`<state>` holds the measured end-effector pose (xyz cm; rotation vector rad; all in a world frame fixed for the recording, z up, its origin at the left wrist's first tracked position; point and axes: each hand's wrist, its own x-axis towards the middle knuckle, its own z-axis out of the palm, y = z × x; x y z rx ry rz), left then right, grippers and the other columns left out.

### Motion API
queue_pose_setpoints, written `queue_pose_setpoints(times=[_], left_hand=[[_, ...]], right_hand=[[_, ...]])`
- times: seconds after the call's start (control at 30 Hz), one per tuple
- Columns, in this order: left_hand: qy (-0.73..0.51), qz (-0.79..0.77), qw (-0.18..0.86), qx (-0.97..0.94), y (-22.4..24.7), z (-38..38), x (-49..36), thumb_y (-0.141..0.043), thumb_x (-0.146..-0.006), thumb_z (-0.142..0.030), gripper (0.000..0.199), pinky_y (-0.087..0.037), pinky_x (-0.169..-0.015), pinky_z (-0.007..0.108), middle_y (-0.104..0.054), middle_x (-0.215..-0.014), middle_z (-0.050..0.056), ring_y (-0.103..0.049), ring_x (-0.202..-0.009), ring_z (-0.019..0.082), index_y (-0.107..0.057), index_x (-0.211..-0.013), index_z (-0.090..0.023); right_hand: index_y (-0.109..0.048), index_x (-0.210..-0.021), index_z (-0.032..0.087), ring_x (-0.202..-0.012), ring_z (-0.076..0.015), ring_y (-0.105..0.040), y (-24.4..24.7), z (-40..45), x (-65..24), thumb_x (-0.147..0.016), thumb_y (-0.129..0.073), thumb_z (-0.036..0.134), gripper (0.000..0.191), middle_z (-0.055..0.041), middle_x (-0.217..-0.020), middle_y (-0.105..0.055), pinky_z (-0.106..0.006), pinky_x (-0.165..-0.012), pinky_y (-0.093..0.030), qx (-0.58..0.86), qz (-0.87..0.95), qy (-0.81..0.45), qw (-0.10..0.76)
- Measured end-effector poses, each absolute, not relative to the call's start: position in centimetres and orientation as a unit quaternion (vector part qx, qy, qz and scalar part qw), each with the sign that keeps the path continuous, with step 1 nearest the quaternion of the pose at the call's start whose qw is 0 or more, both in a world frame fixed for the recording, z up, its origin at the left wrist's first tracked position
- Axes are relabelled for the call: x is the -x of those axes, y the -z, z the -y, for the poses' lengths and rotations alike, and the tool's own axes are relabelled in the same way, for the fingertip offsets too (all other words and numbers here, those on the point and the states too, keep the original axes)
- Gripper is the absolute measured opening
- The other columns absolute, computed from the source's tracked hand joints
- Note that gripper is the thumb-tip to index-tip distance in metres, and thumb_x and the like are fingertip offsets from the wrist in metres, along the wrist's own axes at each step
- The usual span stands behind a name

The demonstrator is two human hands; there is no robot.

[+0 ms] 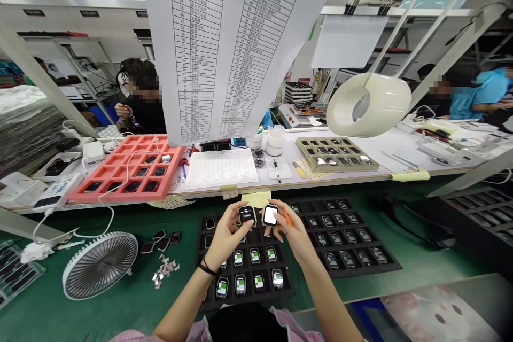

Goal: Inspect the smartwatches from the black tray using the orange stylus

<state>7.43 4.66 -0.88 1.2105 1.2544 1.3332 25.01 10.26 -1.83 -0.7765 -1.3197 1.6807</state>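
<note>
My left hand (226, 235) grips a square smartwatch body (247, 216) with a dark screen, held up above a black foam tray (244, 295). My right hand (290, 232) holds a second smartwatch body (270, 216) with a lit white screen, and its fingertips nearly meet my left hand's. A thin orange stick (287, 218) also lies in my right hand. Beneath my hands, the tray's slots hold several watches with lit screens. A matching black foam tray (385, 260) of watches lies to the right.
A desk fan (100, 266) and small metal parts (164, 270) lie on the green mat at left. On the bench beyond stand a red tray (128, 192) and a beige tray (336, 154). A printed list (224, 37) hangs overhead. Co-workers (140, 101) sit further off.
</note>
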Motion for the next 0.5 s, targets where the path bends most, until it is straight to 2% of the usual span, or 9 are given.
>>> queue_pose_setpoints(times=[0.33,0.5], left_hand=[[-0.536,-0.515,0.456,-0.489,0.92,-4.67,-7.45,-0.063,-0.083,-0.037,0.043,-0.053,-0.07,0.027,-0.06,-0.117,0.011,-0.06,-0.102,0.022,-0.049,-0.119,-0.02],[-0.541,-0.507,0.466,-0.483,0.68,-4.62,-7.46,-0.061,-0.084,-0.042,0.043,-0.054,-0.072,0.028,-0.059,-0.115,0.01,-0.06,-0.1,0.021,-0.049,-0.119,-0.02]], right_hand=[[-0.056,-0.119,0.026,-0.059,-0.0143,-0.063,1.83,-10.33,-24.88,-0.088,-0.058,0.041,0.035,-0.0087,-0.103,-0.063,-0.022,-0.041,-0.034,0.301,0.524,-0.675,0.423],[-0.056,-0.119,0.026,-0.059,-0.0135,-0.064,1.98,-10.36,-24.87,-0.088,-0.057,0.042,0.035,-0.0082,-0.103,-0.062,-0.022,-0.041,-0.034,0.306,0.526,-0.672,0.421]])
